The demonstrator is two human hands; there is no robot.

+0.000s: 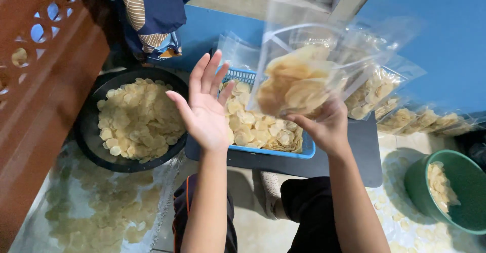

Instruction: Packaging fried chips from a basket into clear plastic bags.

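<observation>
My right hand point(326, 126) gripped a clear bag of chips point(298, 83) above the blue basket point(304, 151); my left hand point(205, 108) hung open-palmed, empty, beside the black bowl point(86, 131).

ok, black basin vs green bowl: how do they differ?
The black basin sits by the left hand and is filled almost across with pale chips. The green bowl sits at the far right, beyond the right hand, cut off by the frame edge, and holds only a small heap against one side. The basin looks wider and shallower, the bowl deeper. Both are round and hold the same pale chips.
</observation>
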